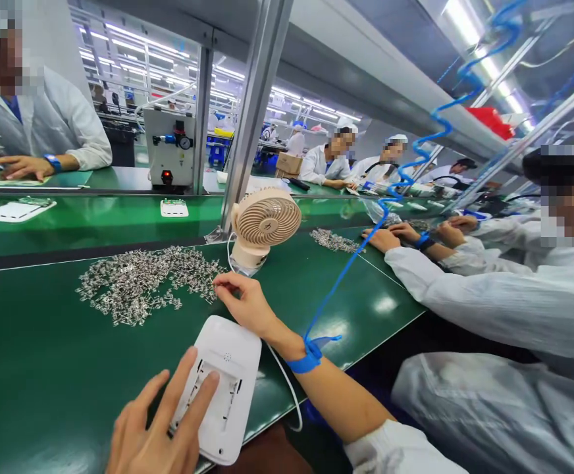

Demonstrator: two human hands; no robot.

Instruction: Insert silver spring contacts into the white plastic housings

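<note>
My left hand (161, 424) lies flat with fingers spread on a white plastic housing (225, 388) at the near edge of the green bench (45, 368). Two fingertips rest in the housing's open recess. My right hand (245, 299) reaches to the right edge of a heap of small metal clips (141, 280), its fingertips pinched together at the pile; what they hold is too small to make out. A blue wrist strap (307, 355) with a coiled blue cord (415, 151) circles my right wrist.
A small beige desk fan (264, 224) stands just behind my right hand. A co-worker in a white coat (504, 296) sits at my right, hands by another clip pile (334, 240). White housings (15, 210) lie on the conveyor behind. A person sits at far left.
</note>
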